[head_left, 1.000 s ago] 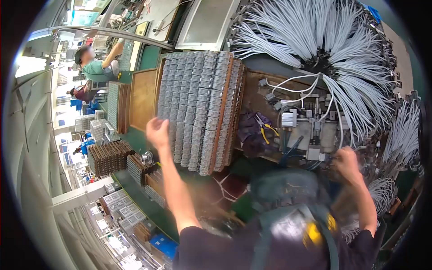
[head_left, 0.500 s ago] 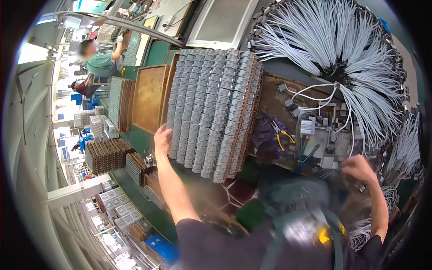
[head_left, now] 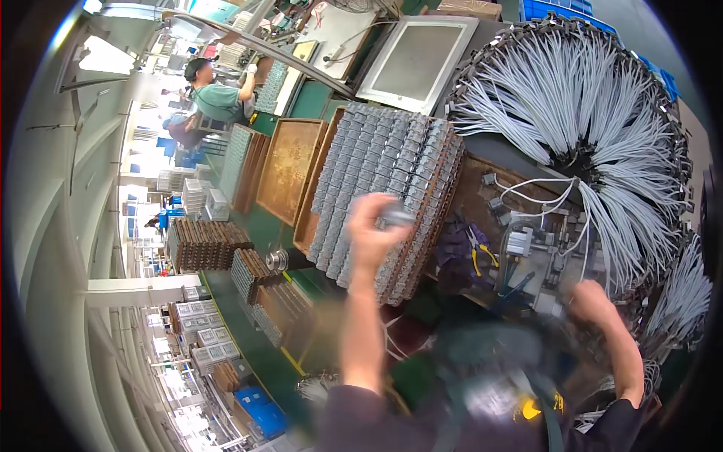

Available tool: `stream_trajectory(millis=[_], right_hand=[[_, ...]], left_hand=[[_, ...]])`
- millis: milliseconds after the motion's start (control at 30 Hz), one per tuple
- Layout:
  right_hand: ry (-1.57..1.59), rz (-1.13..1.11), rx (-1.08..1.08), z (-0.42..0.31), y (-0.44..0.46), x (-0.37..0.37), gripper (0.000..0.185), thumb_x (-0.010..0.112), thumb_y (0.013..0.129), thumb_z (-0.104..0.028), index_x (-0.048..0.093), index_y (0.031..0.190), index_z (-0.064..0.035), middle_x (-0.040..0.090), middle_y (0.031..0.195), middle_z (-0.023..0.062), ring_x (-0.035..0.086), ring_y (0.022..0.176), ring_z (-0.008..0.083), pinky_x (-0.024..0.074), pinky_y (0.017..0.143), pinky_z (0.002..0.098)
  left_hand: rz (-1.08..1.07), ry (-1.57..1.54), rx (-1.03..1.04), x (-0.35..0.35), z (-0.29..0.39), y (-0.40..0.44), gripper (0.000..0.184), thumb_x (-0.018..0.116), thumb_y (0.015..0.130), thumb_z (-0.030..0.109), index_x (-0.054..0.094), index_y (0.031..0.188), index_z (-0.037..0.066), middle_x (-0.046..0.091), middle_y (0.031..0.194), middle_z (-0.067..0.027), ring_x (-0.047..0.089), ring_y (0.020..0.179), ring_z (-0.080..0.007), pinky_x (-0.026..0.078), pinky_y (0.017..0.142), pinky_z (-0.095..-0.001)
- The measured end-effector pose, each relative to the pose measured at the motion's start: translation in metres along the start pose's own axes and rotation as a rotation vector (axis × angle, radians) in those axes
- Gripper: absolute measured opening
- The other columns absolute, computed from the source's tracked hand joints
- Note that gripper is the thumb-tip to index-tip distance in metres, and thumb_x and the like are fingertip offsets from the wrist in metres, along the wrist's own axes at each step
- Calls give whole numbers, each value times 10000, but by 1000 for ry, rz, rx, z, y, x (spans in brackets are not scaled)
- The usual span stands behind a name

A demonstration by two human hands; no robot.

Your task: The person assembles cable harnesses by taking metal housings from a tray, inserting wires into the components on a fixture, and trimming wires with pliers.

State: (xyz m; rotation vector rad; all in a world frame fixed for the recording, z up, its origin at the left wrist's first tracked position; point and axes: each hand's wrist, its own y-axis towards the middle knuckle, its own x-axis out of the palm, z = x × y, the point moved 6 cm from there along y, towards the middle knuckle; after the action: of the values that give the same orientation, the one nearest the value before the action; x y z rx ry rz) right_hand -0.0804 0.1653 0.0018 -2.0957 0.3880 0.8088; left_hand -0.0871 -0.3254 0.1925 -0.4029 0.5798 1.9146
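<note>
Raised over the stacked trays of grey metal housings, my left hand is closed around one grey metal housing, slightly blurred. At the lower right of the workbench, my right hand has its fingers curled together beside the metal fixture; what they hold, if anything, is hidden. A white cable runs down toward that hand from a large fanned bundle of white cables. Yellow-handled pliers lie on a dark purple cloth left of the fixture.
Loose grey housings with white leads lie on the bench. A wooden tray leans left of the stack. More stacked trays stand on the green floor. A person in a green shirt works at a far table.
My left hand has moved right from the left edge of the tray stack and now holds a grey housing. My right hand stays near the fixture. The head view has shifted.
</note>
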Motion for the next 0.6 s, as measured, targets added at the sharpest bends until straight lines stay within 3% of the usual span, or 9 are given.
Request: stream_trajectory(millis=[33, 133, 167, 233, 300, 467, 533, 567, 600], right_hand=[[7, 2, 4, 0, -4, -2, 303, 851, 657, -179, 759, 905, -32, 705, 855, 228, 685, 914, 397, 537, 838, 473], [62, 92, -32, 5, -28, -32, 287, 828, 639, -155, 727, 879, -35, 690, 875, 227, 657, 938, 414, 525, 841, 492], [56, 60, -48, 5, -37, -45, 180, 677, 709, -116, 700, 856, -15, 680, 841, 237, 649, 861, 441, 520, 782, 515], [1, 4, 0, 32, -42, -37, 254, 766, 638, -136, 718, 861, -24, 707, 868, 230, 685, 881, 408, 542, 788, 488], [16, -109, 65, 37, -47, -49, 318, 828, 653, -166, 745, 930, -33, 712, 933, 210, 689, 943, 400, 554, 832, 475], [219, -27, -48, 21, -45, -63, 273, 791, 663, -131, 724, 889, 8, 704, 823, 222, 703, 849, 396, 558, 760, 474], [348, 67, -149, 9, -40, -61, 234, 762, 703, -135, 707, 873, 17, 700, 812, 220, 696, 842, 402, 546, 738, 480], [446, 119, -195, 0, -38, -64, 217, 746, 724, -137, 693, 860, 23, 699, 816, 220, 691, 842, 408, 538, 726, 485], [444, 258, -233, -6, -34, -61, 193, 721, 750, -131, 660, 852, 21, 693, 803, 223, 685, 819, 408, 526, 709, 486]], left_hand=[[-123, 171, 191, 57, 47, -10, 422, 809, 627, 110, 720, 1037, 69, 695, 1168, -101, 661, 1093, -249, 545, 934, -379], [-519, -212, 209, 242, 68, -81, 454, 798, 581, 119, 716, 1022, 46, 668, 1243, -152, 625, 1168, -333, 475, 1040, -437], [-636, -290, 258, 293, 78, -107, 454, 795, 579, 118, 714, 1020, 41, 663, 1259, -159, 610, 1192, -349, 456, 1065, -449], [-733, -157, 404, 366, 82, -141, 470, 789, 583, 150, 715, 1032, 29, 652, 1289, -169, 574, 1248, -365, 430, 1098, -462], [-803, -186, 221, 404, 63, -145, 495, 785, 584, 223, 735, 1033, 22, 629, 1332, -199, 581, 1249, -385, 466, 1073, -457], [-898, -260, -87, 355, 81, -95, 569, 859, 596, 192, 725, 1118, 12, 664, 1298, -125, 655, 1146, -281, 521, 985, -380], [-727, 26, 177, 312, 94, -66, 490, 815, 585, 148, 718, 1039, -11, 671, 1264, -162, 667, 1106, -319, 540, 937, -382], [-715, 246, 169, 300, 93, -57, 475, 797, 580, 117, 685, 1027, 1, 670, 1249, -177, 641, 1137, -343, 492, 1015, -415], [-587, 450, 353, 286, 95, -60, 490, 777, 594, 90, 645, 1062, 25, 681, 1186, -159, 614, 1147, -354, 435, 1057, -473]])
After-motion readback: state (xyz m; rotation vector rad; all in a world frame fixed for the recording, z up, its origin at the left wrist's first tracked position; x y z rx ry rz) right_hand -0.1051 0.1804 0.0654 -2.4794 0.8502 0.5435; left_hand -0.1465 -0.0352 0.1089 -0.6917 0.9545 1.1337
